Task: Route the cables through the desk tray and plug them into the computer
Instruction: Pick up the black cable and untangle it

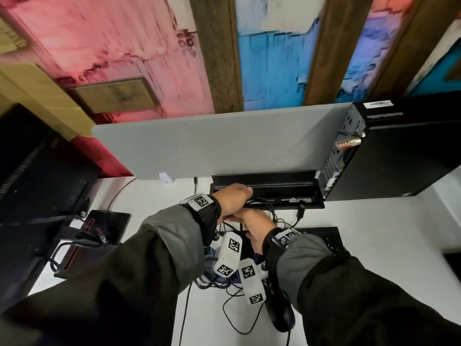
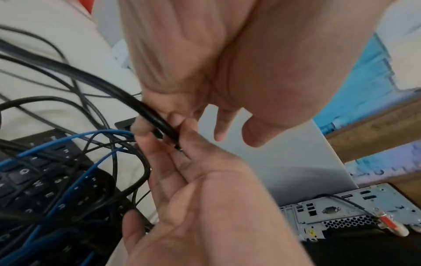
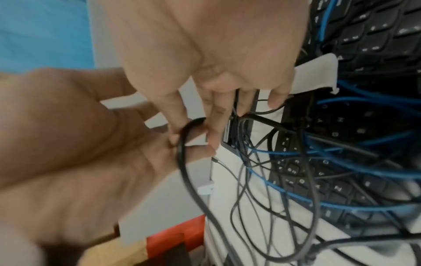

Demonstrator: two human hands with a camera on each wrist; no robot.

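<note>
Beside both hands point(image 1: 245, 212): keyboard point(image 1: 326, 237) under tangled cables point(image 3: 284, 162); computer point(image 1: 389, 151) right.

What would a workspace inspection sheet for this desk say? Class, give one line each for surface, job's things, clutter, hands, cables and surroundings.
Surface: white desk, partly covered by loose leads.
Job's things: black desk tray open at the back edge; computer beside it, rear ports facing the tray.
Clutter: black keyboard under the wires; black mouse nearer the person.
Hands: left hand and right hand together pinch a thick black cable just in front of the tray.
Cables: tangled black and blue cables over the keyboard.
Surroundings: grey divider panel, monitor, painted wall behind.
</note>
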